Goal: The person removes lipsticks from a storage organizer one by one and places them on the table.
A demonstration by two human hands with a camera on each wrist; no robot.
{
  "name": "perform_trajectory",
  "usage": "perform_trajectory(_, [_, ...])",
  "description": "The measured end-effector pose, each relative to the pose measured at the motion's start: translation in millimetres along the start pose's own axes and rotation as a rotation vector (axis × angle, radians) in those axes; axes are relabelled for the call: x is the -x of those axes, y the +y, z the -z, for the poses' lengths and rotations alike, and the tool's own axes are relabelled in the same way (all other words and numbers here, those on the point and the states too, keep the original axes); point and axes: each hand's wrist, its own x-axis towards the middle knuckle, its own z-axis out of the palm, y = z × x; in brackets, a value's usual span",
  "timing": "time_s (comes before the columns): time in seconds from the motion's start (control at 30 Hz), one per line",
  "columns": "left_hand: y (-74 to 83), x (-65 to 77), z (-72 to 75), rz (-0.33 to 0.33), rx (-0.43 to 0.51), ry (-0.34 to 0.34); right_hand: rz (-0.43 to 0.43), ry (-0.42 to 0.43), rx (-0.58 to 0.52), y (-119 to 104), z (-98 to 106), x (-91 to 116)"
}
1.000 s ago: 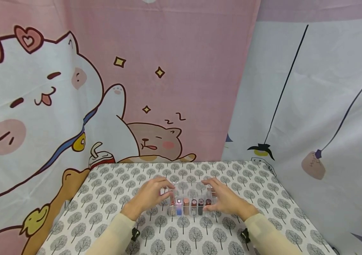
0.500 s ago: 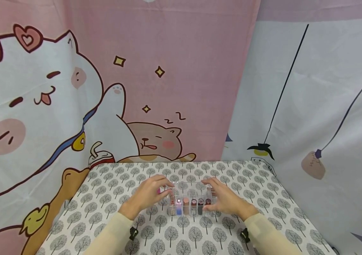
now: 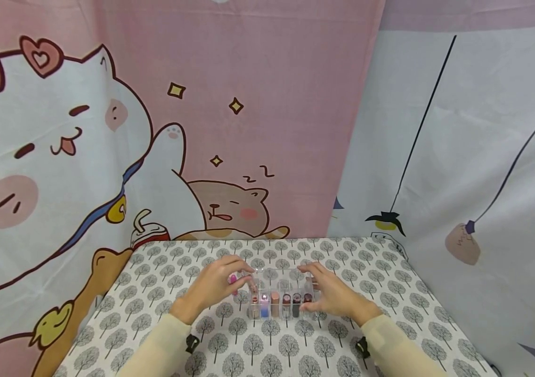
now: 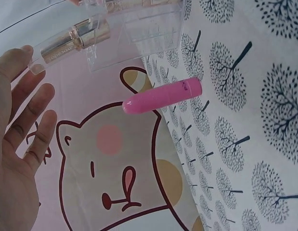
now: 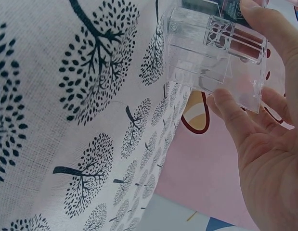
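Observation:
A clear plastic lipstick organizer [image 3: 280, 272] stands on the table with several lipsticks in its front row. My left hand [image 3: 212, 284] is at its left end. In the left wrist view, thumb and a fingertip pinch the clear cap end of a gold lipstick [image 4: 74, 41], whose base sits in the organizer; the other fingers are loosely bent. A bright pink lipstick [image 4: 163, 95] stands upright on the cloth beside the organizer, apart from the hand. My right hand [image 3: 331, 293] grips the organizer's right end, thumb in front, fingers behind.
A tree-patterned cloth [image 3: 230, 356] covers the table. Behind it hangs a pink cartoon backdrop [image 3: 286, 104], with a white sheet [image 3: 437, 131] to the right. Dark straps [image 3: 363, 347] are at both sleeves.
My left hand has drifted slightly left and back, so the pink lipstick behind it shows more. The right hand and the organizer have not visibly moved.

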Motion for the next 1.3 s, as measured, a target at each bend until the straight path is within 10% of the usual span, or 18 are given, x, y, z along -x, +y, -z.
perform_trajectory(0.5, [-6.8,4.4,16.1,-0.018,0.045,0.077,0.000,-0.010,-0.018,-0.4,0.8,0.9])
perform_trajectory(1.3, [-36.8,46.7,25.3,0.126,0.052,0.032,0.010,-0.010,-0.019,-1.9,0.5,2.1])
